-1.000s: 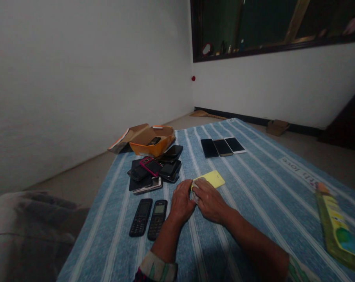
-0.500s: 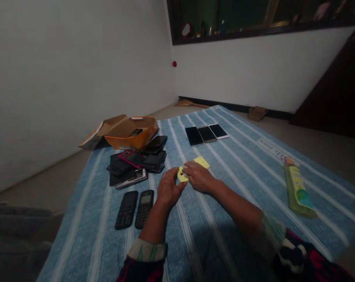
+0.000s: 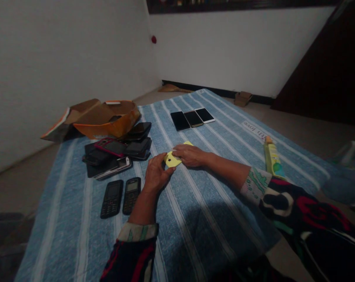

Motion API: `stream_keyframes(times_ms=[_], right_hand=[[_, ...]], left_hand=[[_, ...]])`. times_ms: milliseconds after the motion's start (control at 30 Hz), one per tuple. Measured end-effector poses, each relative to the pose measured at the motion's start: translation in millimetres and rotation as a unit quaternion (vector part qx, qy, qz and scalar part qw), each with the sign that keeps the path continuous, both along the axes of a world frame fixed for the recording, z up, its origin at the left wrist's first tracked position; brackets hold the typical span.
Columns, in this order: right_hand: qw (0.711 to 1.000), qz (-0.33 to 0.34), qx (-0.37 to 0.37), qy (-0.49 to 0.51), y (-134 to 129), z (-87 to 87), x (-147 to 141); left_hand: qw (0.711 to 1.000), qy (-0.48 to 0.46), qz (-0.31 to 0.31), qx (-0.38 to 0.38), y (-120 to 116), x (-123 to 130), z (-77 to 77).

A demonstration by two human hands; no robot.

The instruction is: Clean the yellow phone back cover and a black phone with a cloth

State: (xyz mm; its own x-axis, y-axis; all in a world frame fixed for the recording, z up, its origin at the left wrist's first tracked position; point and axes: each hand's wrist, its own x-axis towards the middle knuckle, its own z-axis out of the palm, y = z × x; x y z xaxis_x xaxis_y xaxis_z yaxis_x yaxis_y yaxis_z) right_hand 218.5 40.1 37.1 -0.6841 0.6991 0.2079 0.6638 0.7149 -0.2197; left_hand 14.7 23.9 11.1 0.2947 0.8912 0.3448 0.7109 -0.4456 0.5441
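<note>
A yellow phone (image 3: 172, 162), or a phone's yellow back cover, lies with its back up on the striped blue cloth (image 3: 212, 176). A small dark camera spot shows near its left end. My left hand (image 3: 157, 172) grips that end between thumb and fingers. Across the middle of the yellow piece, my right hand (image 3: 191, 156) is closed on it, hiding much of it; only a far corner pokes out beyond. Left of my left wrist, a black keypad phone (image 3: 112, 199) and a second keypad phone (image 3: 132, 196) stand side by side.
A pile of phones (image 3: 115, 150) lies before an open orange cardboard box (image 3: 107, 127). Farther back, a black phone (image 3: 180, 121), a gold-edged phone (image 3: 193, 118) and a white phone (image 3: 205, 115) form a row. A yellow-green bottle (image 3: 273, 160) lies at right.
The view has tilted down and swung right, so everything sits higher and further left. Both hands stay on the yellow piece, with the right forearm lying flatter across the view.
</note>
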Motion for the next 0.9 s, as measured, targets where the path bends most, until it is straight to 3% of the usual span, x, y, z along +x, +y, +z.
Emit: stream_keyframes(times_ms=[167, 467, 667, 900], right_hand=[[0.999, -0.044, 0.020, 0.010, -9, -4.7, 20], [0.998, 0.001, 0.051, 0.031, -46, -13.7, 17], [0.997, 0.016, 0.046, 0.053, -45, -16.1, 25], [0.998, 0.009, 0.045, 0.049, -32, -14.8, 54]], left_hand=[[1.000, 0.005, -0.008, 0.001, 1, 2, -1.1], [1.000, 0.028, -0.005, -0.004, 1, 7, -1.8], [0.999, 0.019, -0.027, 0.010, 0, 6, 1.3], [0.999, 0.028, -0.033, 0.017, -2, 6, 2.8]])
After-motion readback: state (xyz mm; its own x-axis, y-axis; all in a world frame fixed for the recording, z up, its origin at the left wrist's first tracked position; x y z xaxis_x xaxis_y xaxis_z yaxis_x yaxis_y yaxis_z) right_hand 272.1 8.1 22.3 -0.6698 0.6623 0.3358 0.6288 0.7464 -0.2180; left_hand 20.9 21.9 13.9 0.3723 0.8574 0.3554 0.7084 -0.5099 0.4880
